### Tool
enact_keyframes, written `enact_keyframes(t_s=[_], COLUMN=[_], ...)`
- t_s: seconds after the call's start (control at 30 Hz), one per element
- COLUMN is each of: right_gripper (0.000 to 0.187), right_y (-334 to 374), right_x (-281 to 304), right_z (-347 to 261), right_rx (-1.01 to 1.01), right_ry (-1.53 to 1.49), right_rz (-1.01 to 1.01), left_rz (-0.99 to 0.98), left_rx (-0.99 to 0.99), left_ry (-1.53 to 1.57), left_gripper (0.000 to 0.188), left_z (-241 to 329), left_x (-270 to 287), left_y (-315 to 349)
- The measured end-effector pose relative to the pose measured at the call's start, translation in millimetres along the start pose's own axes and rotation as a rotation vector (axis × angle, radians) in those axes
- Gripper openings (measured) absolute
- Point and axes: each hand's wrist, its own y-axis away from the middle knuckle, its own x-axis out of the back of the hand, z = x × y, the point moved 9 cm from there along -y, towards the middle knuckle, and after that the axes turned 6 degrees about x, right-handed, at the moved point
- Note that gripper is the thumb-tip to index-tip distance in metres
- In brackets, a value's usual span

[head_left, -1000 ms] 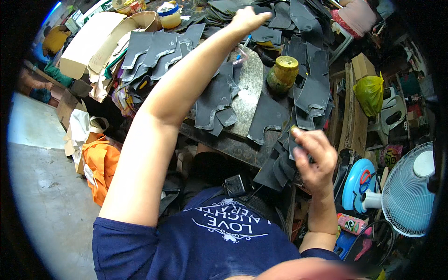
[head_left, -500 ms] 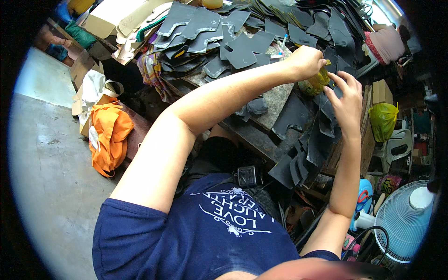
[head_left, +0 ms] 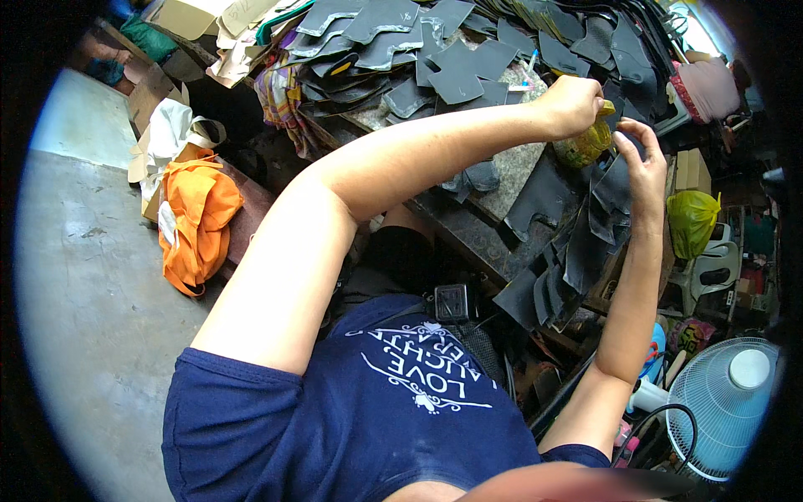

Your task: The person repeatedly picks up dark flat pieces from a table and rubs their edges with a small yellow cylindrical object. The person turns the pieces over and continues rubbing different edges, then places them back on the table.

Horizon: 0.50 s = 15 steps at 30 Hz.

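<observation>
My left hand [head_left: 571,109] is closed at the far right of the worktable, its fingertips on a small yellow piece [head_left: 608,108] whose kind I cannot make out. Just below that piece stands a rounded, stained yellow container [head_left: 586,147], partly hidden by the hand. My right hand [head_left: 644,159] is raised to the right of the container, fingers curved and apart, with nothing visible in them. Black flat cut pieces [head_left: 456,79], several with whitish edges, lie stacked on the table left of my hands. More black pieces [head_left: 548,289] overlap along the near right edge.
Pens [head_left: 530,65] lie on the grey stone slab [head_left: 523,180]. An orange cloth bag [head_left: 196,217] hangs at left. To the right are a yellow-green plastic bag [head_left: 693,222], a white chair [head_left: 715,268] and a fan [head_left: 723,406]. Another person [head_left: 707,88] sits at far right.
Both hands and the table things appear shifted slightly right in the view. My right hand's fingers have drawn a little away from the container and curled more; my left hand remains closed.
</observation>
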Motion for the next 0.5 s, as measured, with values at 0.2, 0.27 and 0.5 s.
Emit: enact_keyframes(t_s=[0.2, 0.27, 0.5], right_gripper=[0.041, 0.054, 0.086], right_y=[-1.8, 1.2, -4.4], right_x=[-8.3, -15.2, -11.0], right_z=[29.2, 38.5, 1.1], right_rx=[-0.050, -0.170, -0.062], right_ry=[0.213, 0.125, 0.210], right_rz=[-0.108, -0.142, -0.024], left_rz=[-0.045, -0.045, -0.065], left_rx=[-0.233, -0.337, -0.520], left_ry=[-0.055, -0.163, -0.478], left_gripper=[0.023, 0.026, 0.037], left_z=[19.8, 28.1, 36.4], left_x=[-11.4, -13.2, -22.4], left_y=[17.5, 24.2, 42.3])
